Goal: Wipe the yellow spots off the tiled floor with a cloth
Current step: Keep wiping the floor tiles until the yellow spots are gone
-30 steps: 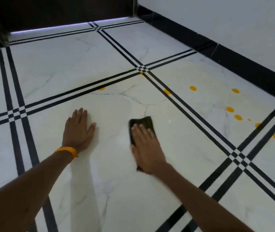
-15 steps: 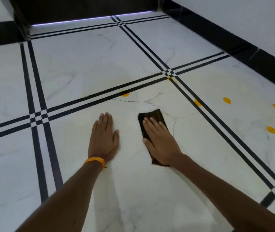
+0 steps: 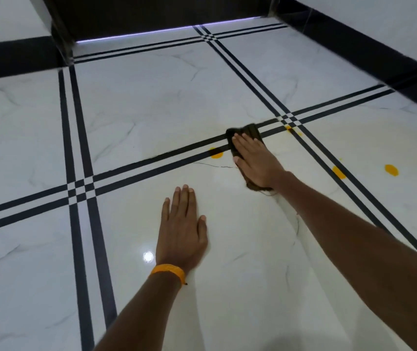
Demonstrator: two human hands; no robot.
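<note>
With the left hand (image 3: 180,230) spread flat on the floor (image 3: 151,102) as a brace, the right hand (image 3: 254,160) presses the cloth (image 3: 251,130) flat-fingered beside a spot (image 3: 216,153) on the stripe, so wiping is midway, calling for a short leftward sweep.

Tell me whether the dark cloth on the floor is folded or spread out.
Folded: the dark brown cloth lies as a narrow pad under the flat right hand, peeking out only ahead of and behind it.
</note>
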